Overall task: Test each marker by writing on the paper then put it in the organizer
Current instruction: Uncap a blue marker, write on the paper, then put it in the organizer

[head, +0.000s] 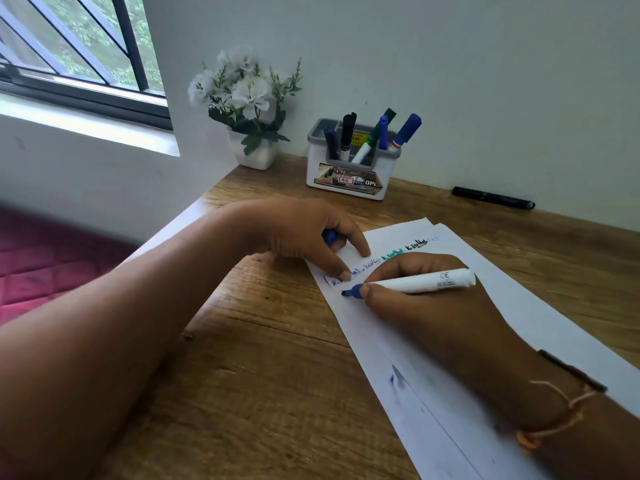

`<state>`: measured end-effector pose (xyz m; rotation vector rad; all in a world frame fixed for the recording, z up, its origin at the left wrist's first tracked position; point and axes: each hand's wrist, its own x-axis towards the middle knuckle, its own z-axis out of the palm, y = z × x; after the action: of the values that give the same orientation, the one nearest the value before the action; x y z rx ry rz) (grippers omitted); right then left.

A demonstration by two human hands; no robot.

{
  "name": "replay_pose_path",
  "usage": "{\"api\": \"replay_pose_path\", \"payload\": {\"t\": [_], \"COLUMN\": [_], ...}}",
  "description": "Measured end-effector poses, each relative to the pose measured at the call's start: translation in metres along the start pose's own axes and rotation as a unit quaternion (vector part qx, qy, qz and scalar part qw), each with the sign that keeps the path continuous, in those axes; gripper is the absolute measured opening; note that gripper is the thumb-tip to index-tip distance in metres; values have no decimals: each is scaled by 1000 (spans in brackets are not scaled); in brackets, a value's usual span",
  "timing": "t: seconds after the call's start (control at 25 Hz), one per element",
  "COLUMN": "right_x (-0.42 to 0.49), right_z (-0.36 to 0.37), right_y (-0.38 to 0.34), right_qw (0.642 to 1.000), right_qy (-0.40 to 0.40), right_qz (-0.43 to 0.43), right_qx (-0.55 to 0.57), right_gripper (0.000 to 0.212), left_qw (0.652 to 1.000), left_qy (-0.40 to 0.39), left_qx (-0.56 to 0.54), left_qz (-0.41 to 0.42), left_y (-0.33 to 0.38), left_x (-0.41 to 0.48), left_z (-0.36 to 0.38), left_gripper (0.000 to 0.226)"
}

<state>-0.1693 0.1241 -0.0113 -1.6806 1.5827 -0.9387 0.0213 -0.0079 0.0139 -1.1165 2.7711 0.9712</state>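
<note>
While the right hand [433,306] pinches the marker [422,282], its tip on the paper [536,327], light, even strokes below the scribbles should prove the ink. The left hand [304,233] curls round the cap [330,236] and pins the sheet with two fingertips. The organizer [315,168], holding several markers, stands well beyond, near a flowerpot [258,154]; a black marker [493,198] lies by the wall. Nothing seems to block the way.

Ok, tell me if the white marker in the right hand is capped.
Uncapped: the white marker shows a bare blue tip on the white paper; the left hand holds a blue cap.
</note>
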Motion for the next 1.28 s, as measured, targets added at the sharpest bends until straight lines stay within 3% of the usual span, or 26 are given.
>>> {"api": "replay_pose_path", "payload": {"t": [1.28], "right_x": [3], "right_z": [1], "right_y": [-1], "right_qw": [996], "right_qy": [67], "right_qz": [66], "right_qx": [-1], "right_gripper": [6], "left_qw": [1000], "left_qy": [-2], "left_qx": [-4], "left_qz": [-15], "left_y": [6], "left_x": [-4], "left_z": [1], "left_gripper": [43]}}
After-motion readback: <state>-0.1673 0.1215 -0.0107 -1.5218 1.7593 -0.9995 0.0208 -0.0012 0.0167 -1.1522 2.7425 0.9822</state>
